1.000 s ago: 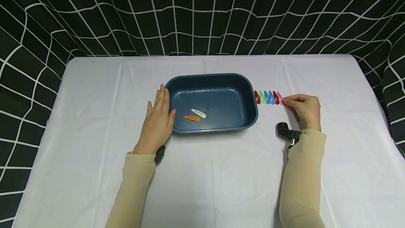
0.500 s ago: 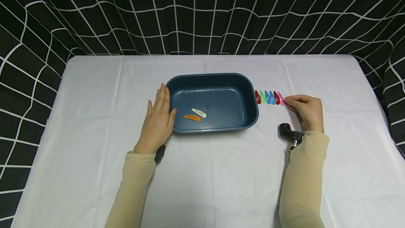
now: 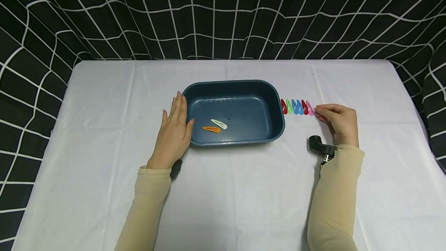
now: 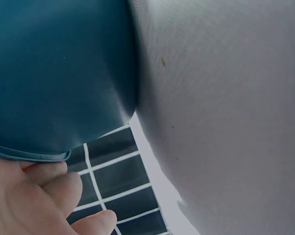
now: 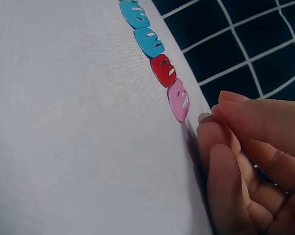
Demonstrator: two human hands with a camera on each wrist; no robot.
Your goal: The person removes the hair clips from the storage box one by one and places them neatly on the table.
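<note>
In the head view, my left hand (image 3: 171,136) lies with straight fingers along the left end of a dark blue plastic basin (image 3: 233,142), touching its rim. A white snap hair clip (image 3: 219,124) and an orange hair clip (image 3: 211,129) lie inside on the basin floor. Outside the basin's right end runs a row of hair clips: red, green, blue and red, ending in a pink hair clip (image 3: 309,108). Just right of that pink clip is my right hand (image 3: 338,121). The right wrist view shows its bent fingers apart from the clip, with no clip visible between them.
A white cloth (image 3: 223,204) covers the table. Black fabric with a white grid (image 3: 223,14) rises behind and at both sides. A black wrist-camera mount (image 3: 318,146) sticks out beside the right wrist, near the cloth.
My right hand has let go of the pink hair clip at the row's end and drawn slightly to the right. My left hand stays against the basin.
</note>
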